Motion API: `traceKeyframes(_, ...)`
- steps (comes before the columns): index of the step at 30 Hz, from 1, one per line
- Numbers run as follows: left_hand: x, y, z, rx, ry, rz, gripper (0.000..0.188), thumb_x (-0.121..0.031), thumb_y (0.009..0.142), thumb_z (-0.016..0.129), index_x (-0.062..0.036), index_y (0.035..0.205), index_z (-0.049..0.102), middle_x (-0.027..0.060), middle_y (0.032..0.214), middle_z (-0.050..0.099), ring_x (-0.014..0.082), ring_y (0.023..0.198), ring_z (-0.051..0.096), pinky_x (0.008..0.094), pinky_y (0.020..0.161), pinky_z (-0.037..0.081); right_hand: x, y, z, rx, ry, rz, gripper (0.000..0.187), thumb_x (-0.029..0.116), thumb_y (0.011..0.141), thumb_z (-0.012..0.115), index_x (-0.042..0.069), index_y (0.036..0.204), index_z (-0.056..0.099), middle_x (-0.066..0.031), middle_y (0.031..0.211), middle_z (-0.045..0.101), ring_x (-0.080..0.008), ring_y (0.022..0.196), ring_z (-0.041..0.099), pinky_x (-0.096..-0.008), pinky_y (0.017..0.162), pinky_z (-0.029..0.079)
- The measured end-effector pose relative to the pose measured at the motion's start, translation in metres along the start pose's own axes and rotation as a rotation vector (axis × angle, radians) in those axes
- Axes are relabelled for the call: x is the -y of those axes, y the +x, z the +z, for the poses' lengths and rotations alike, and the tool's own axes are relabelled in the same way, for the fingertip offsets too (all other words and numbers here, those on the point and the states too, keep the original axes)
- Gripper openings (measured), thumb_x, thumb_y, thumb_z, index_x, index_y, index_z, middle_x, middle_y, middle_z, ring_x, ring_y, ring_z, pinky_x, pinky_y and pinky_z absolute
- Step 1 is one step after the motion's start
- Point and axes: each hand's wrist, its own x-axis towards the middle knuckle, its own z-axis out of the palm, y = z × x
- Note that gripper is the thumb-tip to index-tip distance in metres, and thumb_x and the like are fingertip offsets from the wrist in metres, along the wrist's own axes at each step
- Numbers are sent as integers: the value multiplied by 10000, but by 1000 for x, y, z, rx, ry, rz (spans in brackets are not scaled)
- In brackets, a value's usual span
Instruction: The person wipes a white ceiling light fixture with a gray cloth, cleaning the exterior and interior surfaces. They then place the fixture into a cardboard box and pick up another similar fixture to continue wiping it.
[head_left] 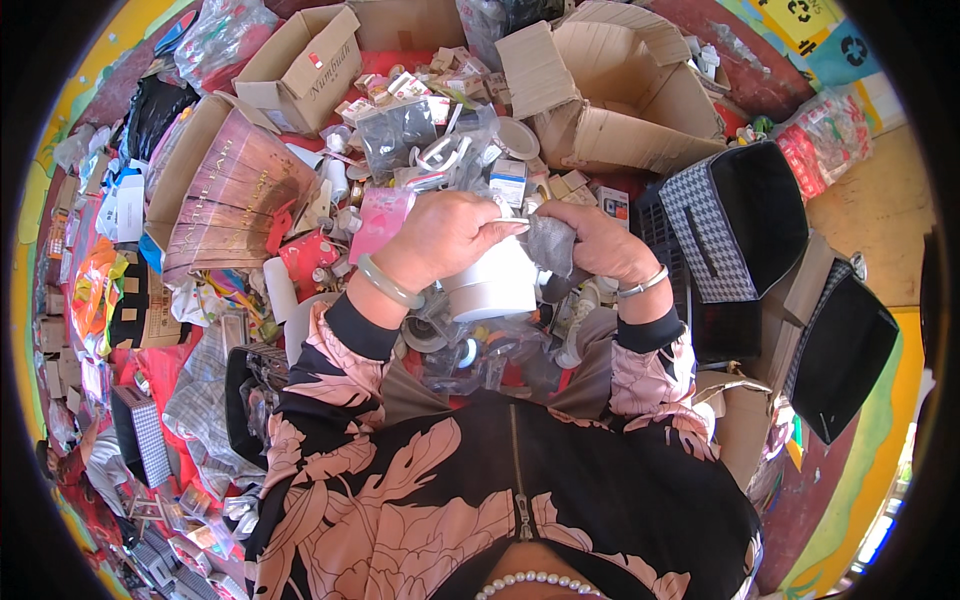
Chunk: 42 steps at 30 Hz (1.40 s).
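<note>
My left hand is closed, thumb and fingers pinching a small white piece. Beside it my right hand grips a crumpled grey cloth, held up against that piece. Just under both hands is a white round housing like a drum; whether it is joined to the pinched piece I cannot tell. A pink patterned sheet lies left of my left hand. Past my fingers sits a small blue-and-white box. Clear plastic pieces are heaped below the housing.
Open cardboard boxes stand at the far left and far right. A brown printed carton leans at the left. Black bins with checked sides are at my right. A dark basket stands near my left elbow, among mixed clutter.
</note>
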Motion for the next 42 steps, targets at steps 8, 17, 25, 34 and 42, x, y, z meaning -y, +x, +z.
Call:
traceKeyframes(8, 7, 0, 2, -9, -175, -130, 351, -307, 821, 604, -36, 611, 532, 145, 557, 523, 340, 542, 533, 417, 505, 409, -3, 4, 15, -148, 98, -5, 468, -105, 633, 481, 21, 1076, 564, -209, 907, 617, -347, 865, 604, -347, 744, 463)
traceKeyframes(17, 8, -2, 7, 29, 18, -27, 371, -313, 831, 594, -24, 606, 536, 151, 561, 532, 336, 542, 532, 417, 506, 401, -6, 1, 13, -96, -226, -75, 371, -58, 650, 479, 30, 994, 589, -202, 791, 613, -369, 757, 599, -378, 646, 473)
traceKeyframes(25, 11, -2, 3, 65, -136, -110, 421, -359, 862, 555, -5, 635, 567, 169, 577, 547, 361, 572, 546, 413, 531, 422, -6, 1, 18, -294, -198, -166, 298, -20, 624, 588, 52, 913, 613, -170, 752, 613, -352, 723, 604, -371, 623, 477)
traceKeyframes(34, 12, 0, 9, -24, -267, -229, 457, -405, 878, 513, 9, 728, 639, 206, 629, 571, 375, 602, 555, 401, 567, 446, -15, 5, 29, -478, -188, -159, 198, 64, 703, 645, 54, 899, 617, -134, 726, 629, -268, 679, 636, -339, 603, 489)
traceKeyframes(42, 19, 0, 0, -151, -163, -369, 500, -450, 851, 542, 18, 701, 634, 179, 557, 544, 313, 509, 538, 370, 512, 427, -43, -1, -25, -1044, 1251, 6, 395, 389, 896, 500, 68, 1127, 519, -82, 1111, 559, -243, 1018, 530, -392, 912, 435)
